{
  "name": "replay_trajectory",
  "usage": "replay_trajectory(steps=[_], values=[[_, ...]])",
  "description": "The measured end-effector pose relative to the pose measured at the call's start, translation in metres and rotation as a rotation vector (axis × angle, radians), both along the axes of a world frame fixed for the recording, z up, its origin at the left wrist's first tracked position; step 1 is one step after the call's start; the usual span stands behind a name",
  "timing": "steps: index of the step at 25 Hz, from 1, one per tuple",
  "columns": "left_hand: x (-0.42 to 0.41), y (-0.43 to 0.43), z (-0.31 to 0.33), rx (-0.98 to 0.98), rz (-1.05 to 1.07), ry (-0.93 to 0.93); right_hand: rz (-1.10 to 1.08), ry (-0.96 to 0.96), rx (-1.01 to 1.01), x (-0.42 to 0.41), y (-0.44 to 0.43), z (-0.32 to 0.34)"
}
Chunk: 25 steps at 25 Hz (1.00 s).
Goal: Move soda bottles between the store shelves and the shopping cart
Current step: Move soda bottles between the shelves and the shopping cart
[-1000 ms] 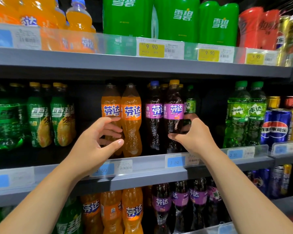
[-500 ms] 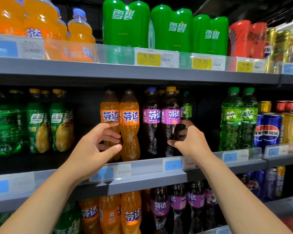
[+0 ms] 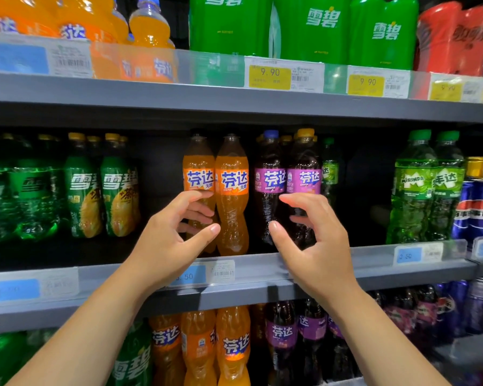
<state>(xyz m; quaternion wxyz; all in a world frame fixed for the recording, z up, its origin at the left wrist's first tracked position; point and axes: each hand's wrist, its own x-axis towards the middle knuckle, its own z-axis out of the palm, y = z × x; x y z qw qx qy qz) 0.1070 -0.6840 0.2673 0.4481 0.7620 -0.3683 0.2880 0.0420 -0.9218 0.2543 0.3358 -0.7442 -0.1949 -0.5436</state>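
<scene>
The left grip (image 3: 165, 240) is wide, its fingers curved over the front of the left orange soda bottle (image 3: 198, 168) just under the label, with the thumb held apart and nothing clasped. The right orange soda bottle (image 3: 232, 207) stands just beside that one. Next come the left purple soda bottle (image 3: 267, 162) and the right purple soda bottle (image 3: 304, 160). The right grip (image 3: 315, 246) is also wide, cupped before the right purple one and holding nothing. All four stand upright on the middle shelf (image 3: 388, 277). Green bottles (image 3: 413, 190) stand farther right.
</scene>
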Motion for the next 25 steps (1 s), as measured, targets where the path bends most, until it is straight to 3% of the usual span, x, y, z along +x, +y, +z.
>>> replay_trajectory(steps=[6,25], values=[[-0.005,-0.002,-0.001,-0.002,0.026,-0.04,0.222,0.139,0.029,0.016,0.029,-0.016],[-0.017,0.011,0.002,0.041,0.071,-0.094,0.162,0.216,-0.038,0.018,0.032,-0.018]])
